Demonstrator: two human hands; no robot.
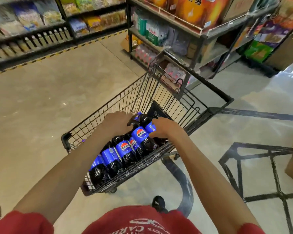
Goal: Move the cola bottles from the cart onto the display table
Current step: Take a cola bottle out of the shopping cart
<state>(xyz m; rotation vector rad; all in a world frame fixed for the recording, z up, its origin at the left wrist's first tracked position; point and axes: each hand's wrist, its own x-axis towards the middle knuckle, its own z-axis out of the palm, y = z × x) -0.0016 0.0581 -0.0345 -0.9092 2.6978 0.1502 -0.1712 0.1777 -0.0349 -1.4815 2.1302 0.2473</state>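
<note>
The left hand [118,123] is curling its fingers down over the dark shoulder of a bottle [134,121]. The right hand [163,129] is clamping round the blue label of a second bottle [150,127] just beside it. Both arms are reaching in from the near end. The hands are going for the ones lying highest, probably because those can come free without disturbing the rest.

The other bottles [123,149] are lying on their sides, packed touching one another. They are filling the near half of the cart [125,100] with their necks pointing away. They are smooth, glossy plastic cylinders, nearly black with cola, each wrapped in a slick blue band with a round red, white and blue logo. Being round and shiny, they are likely to roll or slip once a neighbour is lifted. None is on the table yet, so the task is looking barely begun.

The cart is a basket of thin black wire, open on top, with its grid walls keeping the load from spreading.

To the right, a glassy, reflective surface [229,99] on a black metal frame is standing near the cart, and is probably the display table. Beyond it a rack [201,36] is carrying boxes and packs. Underfoot, the floor [41,98] is looking pale and polished.
</note>
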